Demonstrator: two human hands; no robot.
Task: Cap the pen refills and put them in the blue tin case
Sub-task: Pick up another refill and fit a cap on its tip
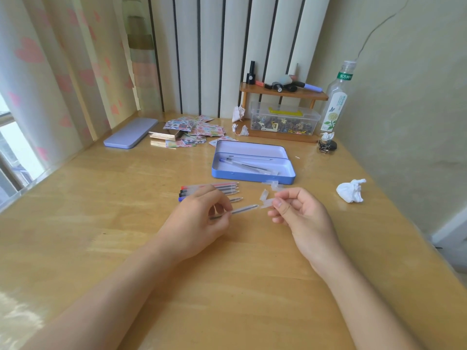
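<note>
My left hand (199,218) pinches a translucent pen refill (242,210) that points right, tip toward my right hand (300,213). My right hand holds a clear cap (266,203) just at the refill's tip; whether they touch I cannot tell. Several uncapped refills (217,189) lie in a row on the desk behind my left hand. Loose clear caps (271,185) lie near the front wall of the open blue tin case (252,176), which holds a few refills (242,165).
The tin's lid (130,133) lies at the back left beside a pile of stickers (194,132). A crumpled tissue (351,191) sits to the right. A small wooden shelf, a clear box (284,121) and a bottle (336,102) stand at the back.
</note>
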